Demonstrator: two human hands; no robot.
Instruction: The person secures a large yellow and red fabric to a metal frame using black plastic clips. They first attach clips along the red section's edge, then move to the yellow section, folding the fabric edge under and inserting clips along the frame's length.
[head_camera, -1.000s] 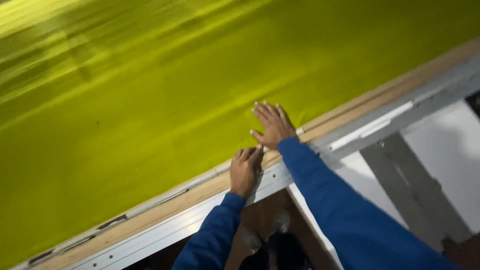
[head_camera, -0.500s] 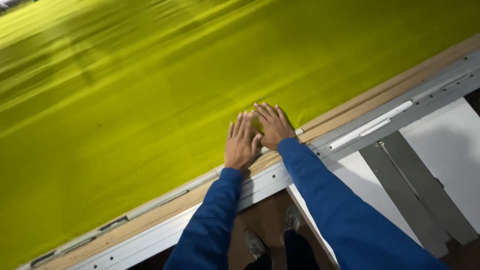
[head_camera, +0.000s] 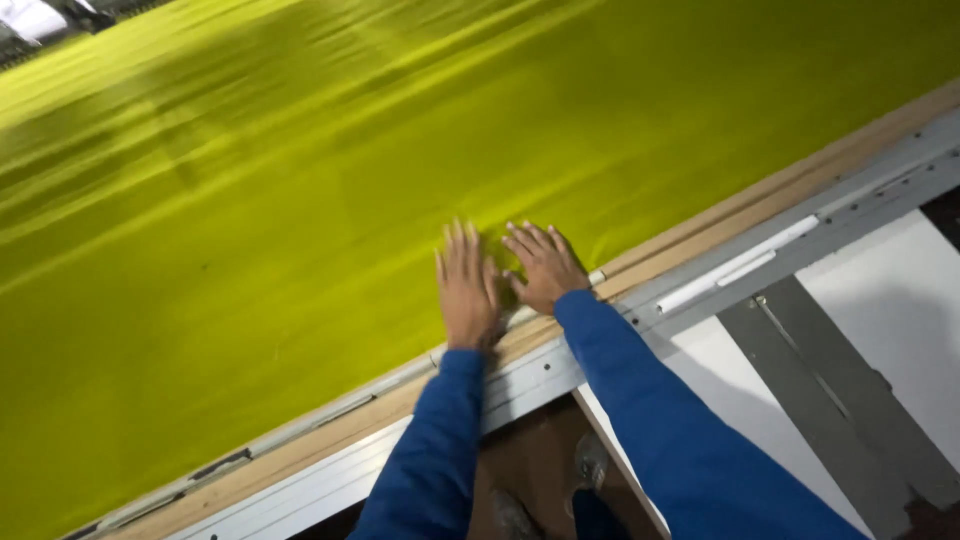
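Observation:
A wide sheet of yellow-green fabric (head_camera: 330, 190) lies spread over a long table and fills most of the view. My left hand (head_camera: 467, 287) rests flat on the fabric near its lower edge, fingers apart and pointing up the sheet. Right beside it, my right hand (head_camera: 543, 266) also presses flat on the cloth, fingers spread. Both arms are in blue sleeves. Neither hand holds anything.
A wooden strip (head_camera: 760, 205) and a grey metal rail (head_camera: 820, 215) run diagonally along the table's near edge. A white rod (head_camera: 738, 264) lies on the rail. White panels with grey bars (head_camera: 830, 390) stand below right. My shoes (head_camera: 590, 465) show on the floor.
My left hand has slid from the table's edge up onto the fabric and now lies flat beside my right hand, which has stayed in place.

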